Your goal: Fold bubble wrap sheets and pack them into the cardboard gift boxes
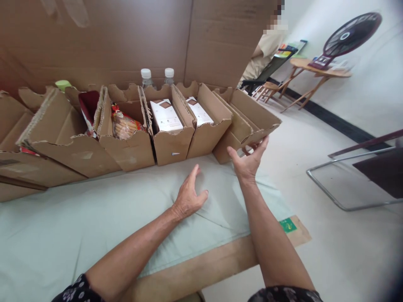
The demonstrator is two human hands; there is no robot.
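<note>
Pale green cloth [94, 218] covers the low surface in front of me, with a tall sheet of cardboard [126, 37] standing as a wall at the far side; a row of open cardboard boxes runs along that wall from left to right. I see the left boxes [53, 134] leaning and mostly bare inside, though something red shows at one edge; the next box [129, 147] holds a packet of snacks [124, 125] in orange and red wrapping; the two after it each hold a white carton, one [166, 115] in the middle box [171, 147] and one [199, 111] in its right neighbour [209, 136]. Two capped water bottles [146, 77] stand just behind these. My right hand [248, 161] is at the far-right box [252, 121], fingers spread apart and touching its near lower edge, the box tilted and with nothing visible inside. My left hand [189, 197] rests on the cloth near the middle, fingers loosely curled and holding nothing. Far right, a seated person [267, 52], a folding table [315, 71] and a fan [349, 35] sit on the white floor.
</note>
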